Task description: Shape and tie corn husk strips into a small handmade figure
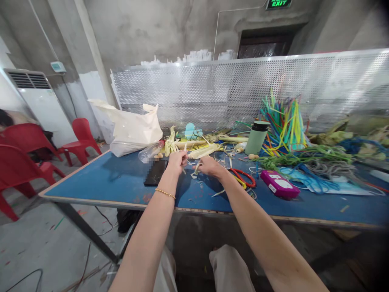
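Note:
My left hand point(178, 159) is closed in a pinch over the blue table, with thin ends of a pale husk strip sticking out above and below its fingers. Close by to the right, my right hand point(209, 166) pinches a pale, curled piece of husk point(195, 173) between thumb and fingers. Whether both pieces join is too small to tell. Just behind the hands lie dry, yellowish corn husks point(206, 151). A pair of scissors point(247, 178) with red handles rests right of my right wrist. Beside my left forearm is a dark flat tablet-like thing point(155, 172), partly blurred.
A white plastic bag point(133, 132) and a clear bottle point(150, 153) stand left. To the right are a green tumbler point(257, 140), colourful pipe cleaners point(287, 125), a purple box point(279, 184) and tangled cords point(313, 160). A perforated metal panel point(188, 85) backs the table point(100, 184).

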`<state>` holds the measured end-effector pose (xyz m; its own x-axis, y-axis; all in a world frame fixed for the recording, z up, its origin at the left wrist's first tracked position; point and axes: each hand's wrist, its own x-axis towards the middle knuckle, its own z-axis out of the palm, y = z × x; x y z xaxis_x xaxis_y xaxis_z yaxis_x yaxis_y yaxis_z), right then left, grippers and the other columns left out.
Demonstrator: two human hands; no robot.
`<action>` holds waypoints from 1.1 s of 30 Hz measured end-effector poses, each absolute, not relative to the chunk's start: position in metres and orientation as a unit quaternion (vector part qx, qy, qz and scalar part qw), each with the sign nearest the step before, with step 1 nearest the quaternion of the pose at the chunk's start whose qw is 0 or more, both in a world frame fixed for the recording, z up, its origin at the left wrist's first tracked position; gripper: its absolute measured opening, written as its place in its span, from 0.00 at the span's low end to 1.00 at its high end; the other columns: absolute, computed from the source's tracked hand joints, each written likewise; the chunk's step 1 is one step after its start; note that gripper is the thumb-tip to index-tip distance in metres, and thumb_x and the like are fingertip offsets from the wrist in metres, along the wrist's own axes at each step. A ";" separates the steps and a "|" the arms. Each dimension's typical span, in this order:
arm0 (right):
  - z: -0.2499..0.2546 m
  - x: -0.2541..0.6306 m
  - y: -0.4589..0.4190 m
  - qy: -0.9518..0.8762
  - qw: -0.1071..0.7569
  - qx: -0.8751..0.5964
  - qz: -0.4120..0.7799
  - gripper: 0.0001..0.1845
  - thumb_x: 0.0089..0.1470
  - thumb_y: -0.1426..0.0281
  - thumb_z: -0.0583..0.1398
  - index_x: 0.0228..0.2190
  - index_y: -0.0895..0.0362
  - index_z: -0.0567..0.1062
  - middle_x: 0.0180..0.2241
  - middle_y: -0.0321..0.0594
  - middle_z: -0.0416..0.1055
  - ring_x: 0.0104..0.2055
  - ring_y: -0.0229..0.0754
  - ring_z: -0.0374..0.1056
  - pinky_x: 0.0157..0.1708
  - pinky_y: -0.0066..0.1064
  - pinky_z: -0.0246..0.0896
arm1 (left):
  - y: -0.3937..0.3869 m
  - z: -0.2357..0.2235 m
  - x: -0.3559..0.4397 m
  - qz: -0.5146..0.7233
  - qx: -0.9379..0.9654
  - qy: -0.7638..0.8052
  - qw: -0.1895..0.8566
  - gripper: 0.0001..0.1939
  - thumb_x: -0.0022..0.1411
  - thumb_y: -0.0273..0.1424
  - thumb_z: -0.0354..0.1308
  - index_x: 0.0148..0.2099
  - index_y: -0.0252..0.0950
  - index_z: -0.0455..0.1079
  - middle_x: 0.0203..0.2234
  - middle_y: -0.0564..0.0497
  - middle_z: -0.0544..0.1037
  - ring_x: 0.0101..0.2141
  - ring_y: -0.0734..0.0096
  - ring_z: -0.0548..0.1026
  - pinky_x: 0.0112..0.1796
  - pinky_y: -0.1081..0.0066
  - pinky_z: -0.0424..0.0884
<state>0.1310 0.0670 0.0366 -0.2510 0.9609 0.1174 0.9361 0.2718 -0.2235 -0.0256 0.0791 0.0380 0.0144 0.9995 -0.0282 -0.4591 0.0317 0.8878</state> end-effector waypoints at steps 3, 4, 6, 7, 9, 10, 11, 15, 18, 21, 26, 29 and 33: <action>0.033 0.127 0.064 -0.791 0.122 -0.596 0.065 0.15 0.52 0.68 0.63 0.40 0.62 0.80 0.39 0.51 0.79 0.40 0.47 0.73 0.34 0.28 0.60 | 0.079 0.038 -0.026 0.593 0.361 0.372 0.616 0.09 0.52 0.25 0.64 0.31 0.35 0.65 0.13 0.57 0.65 0.12 0.86 0.51 0.17 0.74 0.42; 0.032 0.127 0.064 -0.792 0.128 -0.593 0.070 0.17 0.51 0.71 0.62 0.43 0.62 0.79 0.42 0.51 0.79 0.42 0.47 0.73 0.35 0.27 0.60 | 0.079 0.038 -0.026 0.593 0.361 0.371 0.617 0.09 0.52 0.25 0.64 0.30 0.35 0.65 0.13 0.57 0.65 0.12 0.86 0.51 0.17 0.74 0.42; 0.034 0.129 0.065 -0.790 0.143 -0.590 0.083 0.20 0.50 0.75 0.61 0.46 0.61 0.78 0.45 0.49 0.78 0.45 0.46 0.72 0.37 0.26 0.60 | 0.078 0.038 -0.026 0.593 0.362 0.370 0.616 0.09 0.51 0.25 0.64 0.30 0.35 0.65 0.14 0.58 0.65 0.12 0.86 0.51 0.18 0.75 0.42; 0.035 0.132 0.066 -0.785 0.152 -0.595 0.085 0.20 0.50 0.75 0.60 0.47 0.60 0.77 0.45 0.49 0.78 0.45 0.46 0.72 0.38 0.26 0.60 | 0.078 0.038 -0.026 0.594 0.362 0.371 0.615 0.10 0.50 0.26 0.65 0.31 0.35 0.65 0.14 0.58 0.65 0.12 0.86 0.52 0.18 0.75 0.42; 0.039 0.140 0.068 -0.767 0.170 -0.615 0.077 0.21 0.51 0.76 0.59 0.48 0.60 0.76 0.46 0.49 0.78 0.46 0.45 0.72 0.39 0.26 0.60 | 0.078 0.038 -0.025 0.594 0.361 0.374 0.613 0.10 0.50 0.26 0.65 0.31 0.35 0.65 0.14 0.58 0.66 0.12 0.86 0.52 0.18 0.75 0.42; 0.040 0.145 0.070 -0.755 0.177 -0.628 0.066 0.22 0.51 0.75 0.59 0.49 0.60 0.76 0.46 0.49 0.78 0.46 0.46 0.72 0.39 0.26 0.60 | 0.077 0.039 -0.025 0.594 0.361 0.375 0.613 0.09 0.50 0.25 0.64 0.31 0.35 0.65 0.14 0.58 0.66 0.11 0.86 0.52 0.18 0.75 0.42; 0.043 0.151 0.071 -0.750 0.168 -0.638 0.058 0.23 0.50 0.75 0.59 0.50 0.60 0.75 0.47 0.50 0.77 0.46 0.46 0.72 0.39 0.27 0.60 | 0.077 0.039 -0.025 0.593 0.361 0.376 0.613 0.08 0.50 0.25 0.63 0.31 0.34 0.65 0.14 0.58 0.66 0.11 0.86 0.52 0.17 0.76 0.42; 0.054 0.177 0.072 -0.732 0.163 -0.661 0.032 0.22 0.49 0.75 0.60 0.47 0.62 0.77 0.45 0.52 0.78 0.45 0.47 0.72 0.39 0.27 0.60 | 0.075 0.041 -0.025 0.590 0.360 0.381 0.614 0.07 0.50 0.24 0.62 0.30 0.34 0.64 0.13 0.59 0.66 0.11 0.86 0.51 0.16 0.77 0.42; 0.065 0.192 0.069 -0.749 0.201 -0.630 0.033 0.16 0.53 0.76 0.56 0.39 0.64 0.80 0.39 0.48 0.79 0.41 0.44 0.71 0.38 0.26 0.59 | 0.075 0.042 -0.025 0.586 0.360 0.382 0.617 0.08 0.50 0.24 0.63 0.30 0.34 0.64 0.13 0.59 0.66 0.10 0.86 0.52 0.16 0.77 0.43; 0.071 0.198 0.067 -0.735 0.194 -0.650 0.028 0.17 0.56 0.76 0.51 0.35 0.65 0.81 0.38 0.50 0.79 0.39 0.43 0.71 0.36 0.25 0.58 | 0.075 0.042 -0.025 0.583 0.362 0.380 0.620 0.10 0.49 0.25 0.64 0.30 0.34 0.64 0.13 0.59 0.66 0.10 0.86 0.52 0.16 0.78 0.42; 0.063 0.196 0.070 -0.702 0.113 -0.702 0.031 0.11 0.50 0.76 0.57 0.30 0.63 0.81 0.32 0.50 0.78 0.36 0.44 0.72 0.32 0.27 0.56 | 0.075 0.040 -0.025 0.578 0.374 0.374 0.621 0.08 0.49 0.24 0.63 0.30 0.33 0.65 0.13 0.59 0.66 0.10 0.87 0.52 0.16 0.78 0.41; 0.058 0.195 0.072 -0.720 0.138 -0.680 0.037 0.10 0.44 0.77 0.59 0.30 0.61 0.80 0.30 0.46 0.77 0.36 0.45 0.72 0.34 0.28 0.59 | 0.076 0.039 -0.024 0.569 0.383 0.378 0.621 0.08 0.50 0.24 0.63 0.30 0.33 0.65 0.14 0.58 0.67 0.11 0.86 0.52 0.17 0.78 0.41; 0.060 0.191 0.073 -0.724 0.395 -0.565 0.038 0.20 0.44 0.77 0.57 0.40 0.61 0.80 0.42 0.48 0.78 0.44 0.46 0.72 0.44 0.32 0.64 | 0.075 0.039 -0.022 0.541 0.419 0.372 0.627 0.06 0.49 0.23 0.61 0.31 0.33 0.66 0.14 0.56 0.68 0.11 0.85 0.53 0.17 0.77 0.41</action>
